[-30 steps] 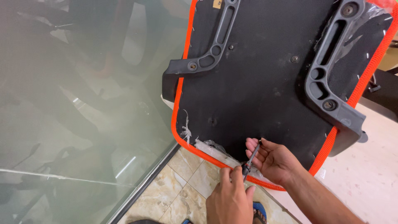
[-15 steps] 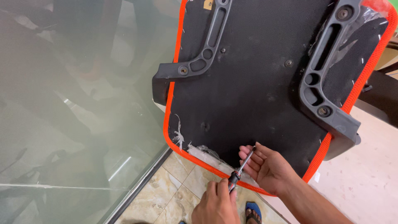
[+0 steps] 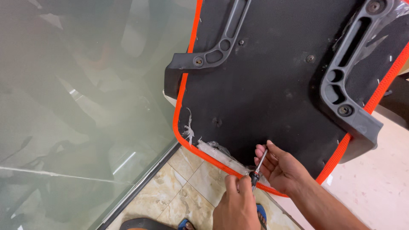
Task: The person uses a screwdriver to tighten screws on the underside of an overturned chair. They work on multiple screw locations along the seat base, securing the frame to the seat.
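An upturned chair seat (image 3: pixel 272 89) fills the upper right: a black underside with orange mesh edging and two grey plastic armrest brackets (image 3: pixel 345 85) bolted on. My left hand (image 3: pixel 236 204) grips the dark handle of a small screwdriver (image 3: pixel 257 166) at the seat's lower edge. My right hand (image 3: pixel 283 168) pinches the metal shaft near its tip and rests against the black underside. Torn clear plastic wrap (image 3: pixel 217 151) clings to the orange rim just left of the tool.
A frosted glass wall (image 3: pixel 76 119) stands at the left, its metal base track running along the beige tiled floor (image 3: pixel 183 191). A blue sandal (image 3: pixel 260 213) and a dark shoe show at the bottom edge. Another dark chair part sits at the far right.
The view has shifted, so the seat sits further left and lower in frame. Both hands stay on the screwdriver at the seat's lower edge.
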